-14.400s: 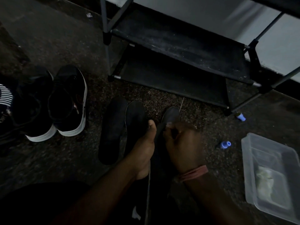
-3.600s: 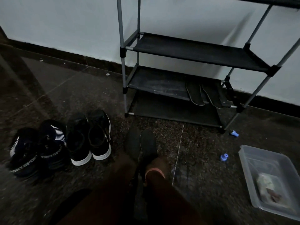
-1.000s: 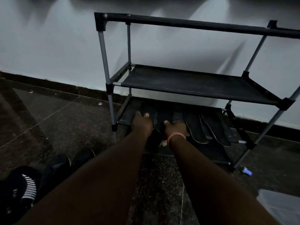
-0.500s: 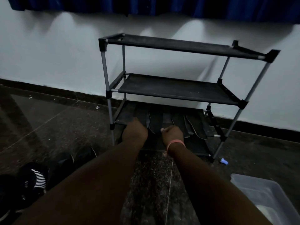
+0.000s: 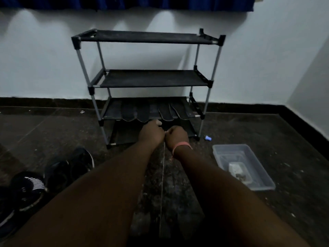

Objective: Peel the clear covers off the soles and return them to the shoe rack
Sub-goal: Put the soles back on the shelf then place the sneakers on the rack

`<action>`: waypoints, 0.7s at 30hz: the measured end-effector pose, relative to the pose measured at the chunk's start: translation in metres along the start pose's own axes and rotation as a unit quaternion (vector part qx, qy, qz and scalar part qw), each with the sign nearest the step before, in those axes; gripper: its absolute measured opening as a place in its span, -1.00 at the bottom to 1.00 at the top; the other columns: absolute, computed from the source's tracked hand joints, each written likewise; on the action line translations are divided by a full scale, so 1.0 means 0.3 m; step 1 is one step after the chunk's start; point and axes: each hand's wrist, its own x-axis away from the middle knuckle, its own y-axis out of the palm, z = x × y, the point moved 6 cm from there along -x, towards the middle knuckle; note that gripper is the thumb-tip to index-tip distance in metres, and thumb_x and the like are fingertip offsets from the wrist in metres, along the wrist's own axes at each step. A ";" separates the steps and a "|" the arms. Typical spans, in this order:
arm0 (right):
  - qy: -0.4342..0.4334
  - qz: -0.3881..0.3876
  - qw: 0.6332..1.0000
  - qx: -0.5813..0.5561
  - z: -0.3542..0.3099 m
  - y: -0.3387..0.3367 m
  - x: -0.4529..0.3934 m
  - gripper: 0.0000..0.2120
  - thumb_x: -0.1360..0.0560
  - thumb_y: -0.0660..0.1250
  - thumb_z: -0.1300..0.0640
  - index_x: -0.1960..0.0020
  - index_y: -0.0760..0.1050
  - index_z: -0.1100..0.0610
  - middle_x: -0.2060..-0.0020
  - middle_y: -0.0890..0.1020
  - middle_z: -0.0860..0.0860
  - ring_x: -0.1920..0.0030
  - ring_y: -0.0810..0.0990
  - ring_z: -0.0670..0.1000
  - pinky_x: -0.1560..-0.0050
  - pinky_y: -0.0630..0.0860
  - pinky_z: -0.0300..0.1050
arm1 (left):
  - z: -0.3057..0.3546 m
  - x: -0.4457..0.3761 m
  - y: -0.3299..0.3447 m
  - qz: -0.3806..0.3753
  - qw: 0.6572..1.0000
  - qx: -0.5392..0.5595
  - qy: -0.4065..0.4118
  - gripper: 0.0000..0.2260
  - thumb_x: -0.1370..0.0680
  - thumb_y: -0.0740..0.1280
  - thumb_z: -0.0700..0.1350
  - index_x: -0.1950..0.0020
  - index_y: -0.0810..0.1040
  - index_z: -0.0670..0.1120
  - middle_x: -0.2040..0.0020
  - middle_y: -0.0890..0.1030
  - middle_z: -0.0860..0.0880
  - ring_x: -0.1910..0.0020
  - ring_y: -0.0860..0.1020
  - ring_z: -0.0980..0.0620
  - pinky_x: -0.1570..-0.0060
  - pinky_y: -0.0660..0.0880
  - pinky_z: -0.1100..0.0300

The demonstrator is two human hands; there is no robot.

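Note:
The black shoe rack (image 5: 92, 90) stands against the white wall. Several black soles (image 5: 142, 113) lie side by side on its third shelf, their rounded ends hanging over the front edge. My left hand (image 5: 151, 133) and my right hand (image 5: 176, 137) are curled into fists, almost touching each other, just in front of and below that shelf. Neither hand touches a sole. I see nothing held in either fist, though the fingers are turned away from me. A pink band circles my right wrist.
A clear plastic tub (image 5: 263, 177) with a pale scrap inside sits on the dark floor at the right. A small blue cap (image 5: 208, 138) lies by the rack's right leg. Black sneakers (image 5: 81, 162) and a striped shoe (image 5: 29, 186) stand at the left.
My hands have drawn back from the shelf, leaving the soles there, and closed into fists. The view has pulled back, so the whole rack now shows.

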 end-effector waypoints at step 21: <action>0.071 -0.040 0.975 0.207 0.777 -0.114 -0.383 -0.76 -0.47 0.39 0.17 -0.10 0.61 0.23 -0.04 0.67 0.20 -0.09 0.64 0.19 -0.05 0.53 -0.08 | -0.074 -0.118 0.893 -0.169 0.985 0.016 -0.037 -0.63 -0.52 0.45 -0.13 -0.33 0.58 -0.07 -0.22 0.66 -0.10 -0.23 0.60 -0.09 -0.28 0.49 0.09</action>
